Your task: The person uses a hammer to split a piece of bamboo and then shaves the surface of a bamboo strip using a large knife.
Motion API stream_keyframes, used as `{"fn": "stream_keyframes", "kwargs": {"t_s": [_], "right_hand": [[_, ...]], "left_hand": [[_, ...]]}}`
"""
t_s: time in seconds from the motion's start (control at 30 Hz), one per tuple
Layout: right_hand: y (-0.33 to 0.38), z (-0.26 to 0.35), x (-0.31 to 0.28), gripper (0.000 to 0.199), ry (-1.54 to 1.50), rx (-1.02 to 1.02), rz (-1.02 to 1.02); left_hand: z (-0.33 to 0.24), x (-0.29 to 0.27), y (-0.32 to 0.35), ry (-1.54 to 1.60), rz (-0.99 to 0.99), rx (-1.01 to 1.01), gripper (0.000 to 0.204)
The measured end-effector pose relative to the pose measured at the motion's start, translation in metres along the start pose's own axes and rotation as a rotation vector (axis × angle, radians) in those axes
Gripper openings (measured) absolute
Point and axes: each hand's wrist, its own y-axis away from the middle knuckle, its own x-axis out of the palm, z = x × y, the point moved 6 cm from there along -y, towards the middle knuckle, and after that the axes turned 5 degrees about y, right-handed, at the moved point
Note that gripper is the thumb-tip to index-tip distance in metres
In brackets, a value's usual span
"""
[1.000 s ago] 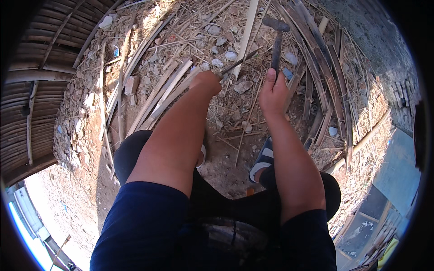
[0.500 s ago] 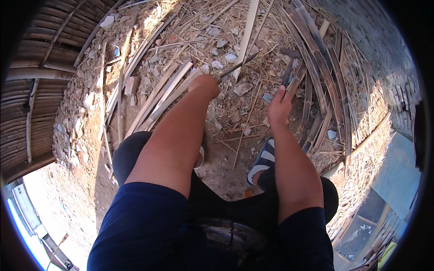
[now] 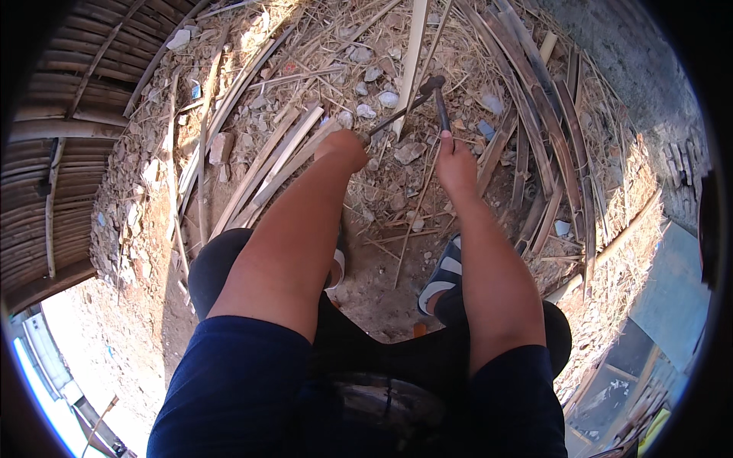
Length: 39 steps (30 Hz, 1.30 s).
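Observation:
My left hand (image 3: 345, 145) is closed around the near end of a thin dark metal rod (image 3: 397, 114) that slants up and to the right over the rubble. My right hand (image 3: 455, 156) grips the dark handle of a hammer (image 3: 440, 107). The hammer's head sits right at the far tip of the rod; I cannot tell whether they touch. Both bare forearms reach forward from dark blue sleeves. Split bamboo strips (image 3: 275, 164) lie just left of the left hand.
Dry bamboo slats, straw and pale stones (image 3: 388, 99) cover the dirt ground. Longer bamboo pieces (image 3: 565, 145) lie to the right. A woven bamboo wall (image 3: 69, 130) curves along the left. My sandalled feet (image 3: 443, 275) rest below the hands.
The right hand held the hammer raised, then swung it down and leftward; its head now sits at the rod's tip. The left hand has stayed in place.

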Motion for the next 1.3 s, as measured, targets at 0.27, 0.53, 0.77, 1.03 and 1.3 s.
{"fn": "stream_keyframes", "kwargs": {"t_s": [0.27, 0.53, 0.77, 1.03, 1.3], "right_hand": [[0.007, 0.05, -0.049, 0.053, -0.17, -0.056, -0.23], [0.0, -0.016, 0.028, 0.058, 0.068, 0.025, 0.1], [-0.002, 0.016, -0.04, 0.055, -0.305, -0.025, -0.298], [0.01, -0.013, 0.027, 0.058, 0.074, -0.002, 0.077], [0.006, 0.048, -0.049, 0.055, -0.284, -0.037, -0.205]], "left_hand": [[0.008, 0.0, -0.003, -0.019, -0.026, 0.05, 0.038], [-0.005, -0.007, 0.021, -0.003, -0.024, 0.045, 0.036], [0.009, 0.003, -0.005, -0.023, -0.031, 0.049, 0.036], [0.005, 0.006, -0.004, -0.036, -0.023, 0.067, 0.041], [0.011, 0.007, -0.007, -0.033, -0.013, 0.07, 0.045]]}}
